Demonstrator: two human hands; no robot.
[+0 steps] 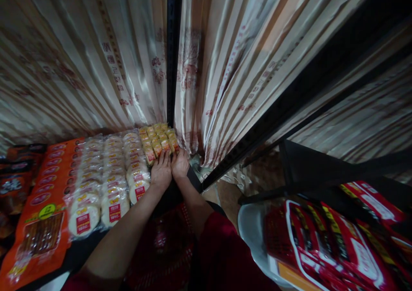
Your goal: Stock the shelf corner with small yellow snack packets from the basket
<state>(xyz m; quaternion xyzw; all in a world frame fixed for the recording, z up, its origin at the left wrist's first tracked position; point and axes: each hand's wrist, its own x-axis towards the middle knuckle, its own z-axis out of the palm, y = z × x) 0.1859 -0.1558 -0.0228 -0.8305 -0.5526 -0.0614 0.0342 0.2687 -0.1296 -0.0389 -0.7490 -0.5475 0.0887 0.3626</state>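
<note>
1. A block of small yellow, glossy, plastic-wrapped packets (157, 140) sits at the foot of the black, perforated metal upright post (171, 55), on the dark shelf surface (85, 246).
2. The left hand (162, 171) lies against the block's near side, just left of the post's line; its fingers reach out nearly straight, slightly spread, tips on the wrappers.
3. The right hand (180, 164) is beside it, a little right of that line, at the block's near right corner; how far its fingers bend or whether they pinch a packet, I cannot tell.
4. The step in hand looks like steadying or squaring the block. Even, gentle pressure from both hands should suit it best; a hard push on one side could skew the rows.
5. Farther left of the post, round white discs in clear wrapping (112, 175) stand in three overlapping rows beside the block, so sideways pressure should stay light there.
6. Behind the packets, around the post, hangs pale, pleated, printed cloth (138, 68); keeping wrappers clear of its folds seems wise.
</note>
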